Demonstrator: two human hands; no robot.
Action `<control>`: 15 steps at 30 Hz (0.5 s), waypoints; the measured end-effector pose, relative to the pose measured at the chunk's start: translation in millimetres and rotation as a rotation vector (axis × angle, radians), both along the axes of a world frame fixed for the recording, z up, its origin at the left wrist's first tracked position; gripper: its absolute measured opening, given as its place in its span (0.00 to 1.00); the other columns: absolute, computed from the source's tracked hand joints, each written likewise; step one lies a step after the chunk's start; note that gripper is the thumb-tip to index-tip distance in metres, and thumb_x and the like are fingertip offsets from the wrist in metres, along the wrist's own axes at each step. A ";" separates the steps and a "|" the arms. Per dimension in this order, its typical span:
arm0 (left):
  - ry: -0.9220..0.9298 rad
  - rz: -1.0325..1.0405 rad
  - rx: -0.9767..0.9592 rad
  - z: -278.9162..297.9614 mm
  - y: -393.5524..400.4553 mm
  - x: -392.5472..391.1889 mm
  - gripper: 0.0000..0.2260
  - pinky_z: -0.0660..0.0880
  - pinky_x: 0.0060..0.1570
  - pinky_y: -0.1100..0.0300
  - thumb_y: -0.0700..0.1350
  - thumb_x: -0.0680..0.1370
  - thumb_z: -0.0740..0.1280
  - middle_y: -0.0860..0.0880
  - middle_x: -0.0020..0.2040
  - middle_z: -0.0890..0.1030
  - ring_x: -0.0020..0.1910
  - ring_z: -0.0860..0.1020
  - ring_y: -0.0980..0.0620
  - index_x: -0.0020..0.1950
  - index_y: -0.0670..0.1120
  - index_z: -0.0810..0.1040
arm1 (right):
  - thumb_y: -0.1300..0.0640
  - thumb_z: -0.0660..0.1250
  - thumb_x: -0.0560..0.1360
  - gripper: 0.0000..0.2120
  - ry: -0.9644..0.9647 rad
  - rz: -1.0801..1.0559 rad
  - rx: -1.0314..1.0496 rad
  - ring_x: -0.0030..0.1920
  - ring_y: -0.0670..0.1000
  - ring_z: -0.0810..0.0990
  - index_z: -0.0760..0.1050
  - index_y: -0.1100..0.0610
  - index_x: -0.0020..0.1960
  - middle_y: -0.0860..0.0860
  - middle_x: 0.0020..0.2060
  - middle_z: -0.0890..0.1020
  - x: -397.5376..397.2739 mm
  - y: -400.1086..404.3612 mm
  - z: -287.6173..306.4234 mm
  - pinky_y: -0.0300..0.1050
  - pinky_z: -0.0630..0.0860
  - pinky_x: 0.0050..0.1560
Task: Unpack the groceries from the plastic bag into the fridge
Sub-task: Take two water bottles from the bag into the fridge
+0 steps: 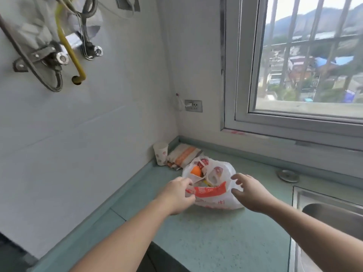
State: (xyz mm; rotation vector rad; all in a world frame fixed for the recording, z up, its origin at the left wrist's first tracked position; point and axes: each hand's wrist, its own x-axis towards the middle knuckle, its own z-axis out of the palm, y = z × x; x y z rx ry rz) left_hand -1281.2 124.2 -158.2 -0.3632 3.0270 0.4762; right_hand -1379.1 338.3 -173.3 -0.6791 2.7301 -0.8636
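Observation:
A white plastic bag (216, 195) with red print lies on the green countertop (216, 242) near the corner. Its mouth gapes open and shows an orange fruit (196, 171) and some packaged goods (215, 173). My left hand (177, 195) pinches the bag's left edge between thumb and fingers. My right hand (250, 191) hovers at the bag's right side with its fingers spread, touching or nearly touching the plastic. No fridge is in view.
A paper cup (160, 153) and a flat orange-and-white packet (183, 157) sit in the corner behind the bag. A steel sink (330, 211) lies to the right, a round metal cap (287, 175) behind it. Pipes and hoses (59, 55) hang on the left wall; a barred window (306, 55) is right.

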 end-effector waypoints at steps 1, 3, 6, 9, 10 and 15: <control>0.000 0.012 0.018 -6.7 -2.5 -12.9 0.20 0.74 0.56 0.55 0.54 0.77 0.61 0.53 0.66 0.73 0.60 0.74 0.51 0.68 0.53 0.71 | 0.55 0.62 0.77 0.19 -0.012 -0.004 -0.010 0.56 0.51 0.76 0.68 0.53 0.68 0.53 0.60 0.76 -12.6 -4.6 -5.2 0.43 0.74 0.54; -0.009 0.020 0.059 -20.5 -6.6 -37.6 0.18 0.75 0.57 0.53 0.53 0.77 0.61 0.51 0.64 0.75 0.59 0.75 0.50 0.66 0.52 0.72 | 0.57 0.61 0.77 0.19 -0.039 -0.030 -0.026 0.57 0.52 0.76 0.69 0.54 0.68 0.53 0.60 0.77 -34.6 -13.3 -13.4 0.45 0.73 0.58; -0.081 -0.015 0.055 -42.3 -12.1 -70.5 0.17 0.75 0.57 0.50 0.52 0.79 0.58 0.52 0.65 0.75 0.59 0.76 0.50 0.67 0.52 0.72 | 0.60 0.59 0.77 0.19 -0.083 -0.042 -0.017 0.59 0.52 0.76 0.70 0.55 0.68 0.53 0.60 0.78 -56.5 -25.7 -27.5 0.45 0.73 0.59; -0.085 -0.015 0.103 -61.3 -19.4 -106.8 0.15 0.76 0.55 0.51 0.49 0.80 0.56 0.52 0.62 0.78 0.56 0.77 0.50 0.65 0.52 0.74 | 0.62 0.57 0.77 0.21 -0.091 -0.057 -0.016 0.60 0.52 0.76 0.70 0.56 0.68 0.54 0.61 0.78 -77.7 -39.3 -37.9 0.45 0.73 0.60; -0.087 -0.022 0.123 -68.4 -22.1 -118.3 0.15 0.76 0.54 0.52 0.49 0.81 0.55 0.52 0.61 0.78 0.55 0.77 0.50 0.64 0.52 0.75 | 0.63 0.56 0.77 0.21 -0.088 -0.069 -0.013 0.60 0.53 0.76 0.71 0.57 0.69 0.54 0.61 0.78 -83.4 -44.5 -40.6 0.45 0.73 0.61; -0.152 -0.106 0.222 -104.4 -35.3 -166.1 0.15 0.75 0.55 0.53 0.44 0.81 0.54 0.50 0.57 0.81 0.53 0.78 0.49 0.61 0.50 0.78 | 0.64 0.54 0.79 0.19 -0.054 -0.083 0.076 0.58 0.53 0.78 0.72 0.56 0.67 0.53 0.61 0.79 -100.7 -66.3 -65.1 0.46 0.76 0.59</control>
